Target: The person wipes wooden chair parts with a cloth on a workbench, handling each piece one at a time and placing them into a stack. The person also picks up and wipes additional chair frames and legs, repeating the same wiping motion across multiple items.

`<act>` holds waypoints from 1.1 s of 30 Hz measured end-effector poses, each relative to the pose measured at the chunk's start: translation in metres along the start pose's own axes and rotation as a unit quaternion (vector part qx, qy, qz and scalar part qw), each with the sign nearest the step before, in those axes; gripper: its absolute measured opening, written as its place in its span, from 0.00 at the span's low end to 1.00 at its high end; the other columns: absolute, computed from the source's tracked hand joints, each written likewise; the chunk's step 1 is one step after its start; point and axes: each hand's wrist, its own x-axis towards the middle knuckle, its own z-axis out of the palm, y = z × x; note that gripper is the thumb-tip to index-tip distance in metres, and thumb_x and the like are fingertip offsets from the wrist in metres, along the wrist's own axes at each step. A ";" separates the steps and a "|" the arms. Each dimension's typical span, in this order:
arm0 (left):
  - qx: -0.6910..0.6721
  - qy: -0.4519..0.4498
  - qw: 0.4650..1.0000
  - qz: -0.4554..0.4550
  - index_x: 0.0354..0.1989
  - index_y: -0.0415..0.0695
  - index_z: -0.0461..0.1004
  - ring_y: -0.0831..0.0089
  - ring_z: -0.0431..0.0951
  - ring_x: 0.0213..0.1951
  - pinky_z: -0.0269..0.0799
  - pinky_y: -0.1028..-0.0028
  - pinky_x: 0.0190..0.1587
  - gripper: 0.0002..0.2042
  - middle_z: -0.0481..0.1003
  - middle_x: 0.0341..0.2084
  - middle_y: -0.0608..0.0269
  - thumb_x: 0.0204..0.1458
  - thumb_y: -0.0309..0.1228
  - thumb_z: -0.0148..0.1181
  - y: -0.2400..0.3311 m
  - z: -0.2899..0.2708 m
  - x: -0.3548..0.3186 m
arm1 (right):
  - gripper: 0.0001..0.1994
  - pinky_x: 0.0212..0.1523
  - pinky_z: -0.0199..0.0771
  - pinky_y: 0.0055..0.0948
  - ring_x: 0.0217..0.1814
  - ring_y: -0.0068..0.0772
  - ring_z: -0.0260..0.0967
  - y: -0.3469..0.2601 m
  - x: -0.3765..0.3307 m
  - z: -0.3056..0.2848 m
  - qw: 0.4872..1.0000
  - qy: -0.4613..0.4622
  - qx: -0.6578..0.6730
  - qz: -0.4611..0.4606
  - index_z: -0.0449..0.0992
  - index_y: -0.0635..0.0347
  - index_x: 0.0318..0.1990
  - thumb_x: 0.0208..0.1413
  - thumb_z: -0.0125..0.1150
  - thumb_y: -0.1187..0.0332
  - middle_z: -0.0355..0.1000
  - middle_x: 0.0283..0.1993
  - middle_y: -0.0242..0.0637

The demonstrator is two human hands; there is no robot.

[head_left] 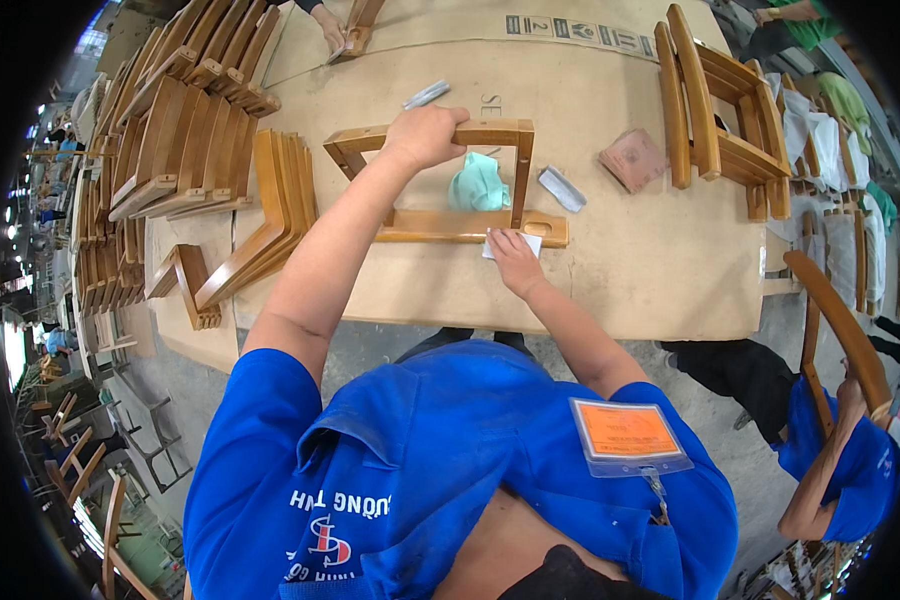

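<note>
left hand (425,135) is closed around the wooden chair frame (450,185); right hand (513,257) presses flat what looks like sandpaper (526,242) against it.

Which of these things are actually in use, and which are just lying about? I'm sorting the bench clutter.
In use: wooden frame, gripped by left hand; white sanding sheet under right hand.

Lying about: green cloth, reddish block, grey strip, stacked frames.

Frame (450,185) on desk (620,290), cloth (477,185) inside it; stacked parts (185,130) left, block (632,158) and chair frames (725,130) right, scraper (426,95) behind.
</note>
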 end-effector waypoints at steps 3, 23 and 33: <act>-0.002 0.002 1.000 0.001 0.39 0.51 0.72 0.59 0.77 0.35 0.73 0.61 0.36 0.14 0.78 0.26 0.61 0.43 0.37 0.63 0.000 0.001 -0.001 | 0.25 0.65 0.56 0.38 0.65 0.42 0.55 0.001 -0.004 0.000 1.000 -0.010 0.021 -0.010 0.65 0.64 0.59 0.50 0.48 0.73 0.61 0.62 0.39; -0.004 -0.030 0.999 -0.021 0.39 0.51 0.73 0.59 0.78 0.39 0.74 0.60 0.39 0.14 0.78 0.31 0.59 0.44 0.38 0.64 0.006 -0.006 -0.006 | 0.26 0.68 0.49 0.51 0.69 0.46 0.52 0.037 -0.029 -0.036 0.963 -0.009 -0.046 0.264 0.62 0.54 0.63 0.54 0.45 0.71 0.58 0.67 0.30; -0.001 0.021 1.000 0.002 0.36 0.49 0.71 0.55 0.78 0.34 0.73 0.58 0.35 0.14 0.77 0.26 0.56 0.42 0.39 0.65 0.002 0.008 -0.011 | 0.26 0.66 0.42 0.67 0.73 0.47 0.44 0.056 0.001 -0.033 0.952 -0.179 -0.088 0.231 0.60 0.44 0.65 0.57 0.42 0.72 0.51 0.71 0.19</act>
